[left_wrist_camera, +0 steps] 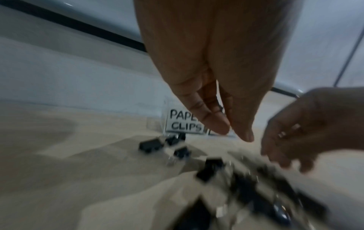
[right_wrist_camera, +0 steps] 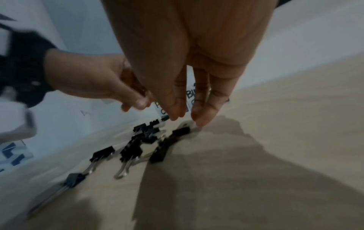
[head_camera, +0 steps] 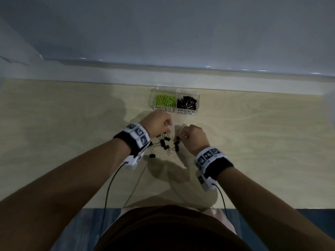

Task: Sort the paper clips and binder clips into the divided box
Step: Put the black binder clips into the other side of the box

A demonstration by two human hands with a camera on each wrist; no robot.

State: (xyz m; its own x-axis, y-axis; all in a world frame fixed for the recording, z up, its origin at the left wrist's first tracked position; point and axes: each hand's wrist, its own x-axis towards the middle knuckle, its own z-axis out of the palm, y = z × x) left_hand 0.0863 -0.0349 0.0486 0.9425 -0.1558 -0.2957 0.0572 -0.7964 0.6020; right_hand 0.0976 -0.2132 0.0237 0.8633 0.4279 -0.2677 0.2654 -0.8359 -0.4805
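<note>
Above loose binder clips [head_camera: 165, 144], both hands point fingers downward.

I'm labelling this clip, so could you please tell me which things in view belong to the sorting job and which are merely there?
Job:
- divided box
- green paper clips
- boxed binder clips
- loose binder clips
- left hand
- right hand

Merely there:
- wrist bands
- cables
- wall

Loose binder clips [head_camera: 165, 144] before divided box [head_camera: 174, 111], likely between hands.
</note>
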